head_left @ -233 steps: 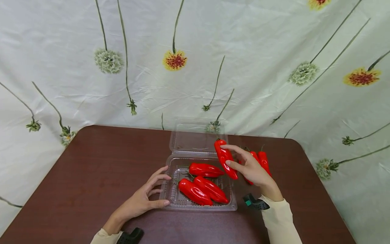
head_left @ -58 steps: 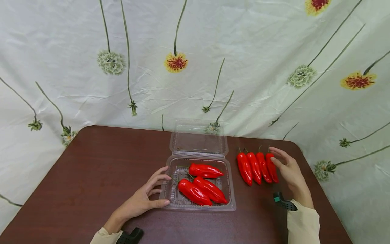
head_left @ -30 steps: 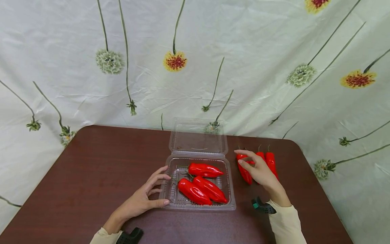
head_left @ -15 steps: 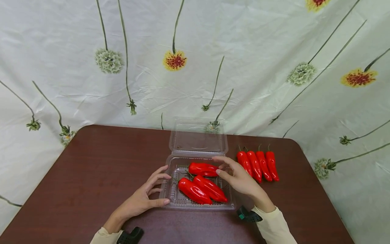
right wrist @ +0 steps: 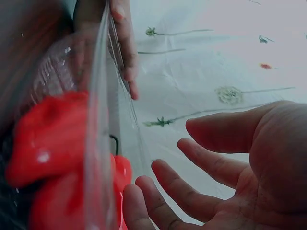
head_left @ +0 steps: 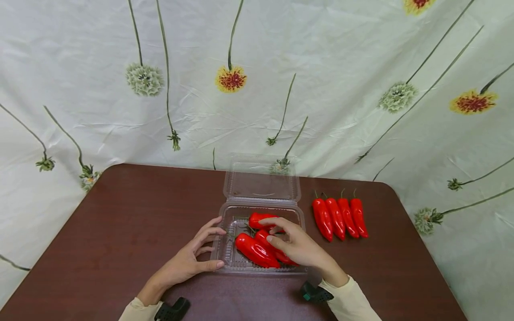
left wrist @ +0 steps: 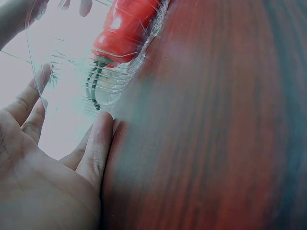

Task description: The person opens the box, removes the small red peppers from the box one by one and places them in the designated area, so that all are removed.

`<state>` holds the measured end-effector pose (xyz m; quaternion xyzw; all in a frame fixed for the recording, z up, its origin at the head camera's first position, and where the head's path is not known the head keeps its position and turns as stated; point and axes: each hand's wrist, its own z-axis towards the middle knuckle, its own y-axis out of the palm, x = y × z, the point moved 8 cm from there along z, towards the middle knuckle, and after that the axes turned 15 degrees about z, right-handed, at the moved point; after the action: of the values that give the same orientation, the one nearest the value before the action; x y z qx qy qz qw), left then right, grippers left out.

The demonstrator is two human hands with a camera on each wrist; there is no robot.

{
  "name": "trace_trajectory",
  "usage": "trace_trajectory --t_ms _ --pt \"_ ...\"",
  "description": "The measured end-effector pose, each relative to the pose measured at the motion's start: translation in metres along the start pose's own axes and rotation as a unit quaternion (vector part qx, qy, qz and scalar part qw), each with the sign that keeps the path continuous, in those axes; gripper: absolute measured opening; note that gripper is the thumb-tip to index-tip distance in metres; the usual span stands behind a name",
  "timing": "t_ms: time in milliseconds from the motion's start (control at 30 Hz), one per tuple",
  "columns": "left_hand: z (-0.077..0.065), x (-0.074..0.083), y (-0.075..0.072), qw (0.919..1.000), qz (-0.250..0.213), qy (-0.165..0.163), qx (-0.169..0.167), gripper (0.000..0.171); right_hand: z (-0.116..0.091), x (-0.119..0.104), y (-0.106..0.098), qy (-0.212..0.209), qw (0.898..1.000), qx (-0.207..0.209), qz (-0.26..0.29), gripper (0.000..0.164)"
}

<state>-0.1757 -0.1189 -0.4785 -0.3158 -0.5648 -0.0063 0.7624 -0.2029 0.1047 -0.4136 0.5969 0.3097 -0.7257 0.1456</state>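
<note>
Right hand (head_left: 299, 245) has shifted from pepper row (head_left: 335, 218) to over clear container (head_left: 257, 271), fingers apart, gripping nothing. I see left hand (head_left: 188, 259) spread along container's left side.

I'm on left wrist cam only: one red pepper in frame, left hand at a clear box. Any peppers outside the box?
Observer: Yes. In the head view, four peppers lie side by side on the table, to the right of the box.
Operator: And how many in it?
Observer: The head view shows three peppers inside.
Operator: I only catch a bit of another hand, top left. Is it carrying one?
Observer: No. The right wrist view shows the right hand with nothing in its grasp.
</note>
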Motion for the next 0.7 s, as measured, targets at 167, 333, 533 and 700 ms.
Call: trace_trajectory --t_ms 167,333,533,700 --pt "0.0 0.0 0.0 1.0 -0.001 -0.008 -0.002 0.062 0.001 0.003 0.013 0.026 0.999 -0.02 -0.005 0.04" --pt "0.0 0.001 0.001 0.9999 -0.001 -0.01 -0.004 0.062 0.0 0.006 0.019 0.034 0.999 -0.028 -0.016 0.04" --pt "0.001 0.001 0.001 1.0 0.001 -0.006 -0.002 0.061 0.001 0.008 0.026 0.034 0.999 -0.03 -0.022 0.039" --pt "0.0 0.001 0.001 1.0 0.001 -0.005 -0.003 0.062 -0.001 0.006 0.03 0.036 0.998 -0.028 -0.032 0.037"
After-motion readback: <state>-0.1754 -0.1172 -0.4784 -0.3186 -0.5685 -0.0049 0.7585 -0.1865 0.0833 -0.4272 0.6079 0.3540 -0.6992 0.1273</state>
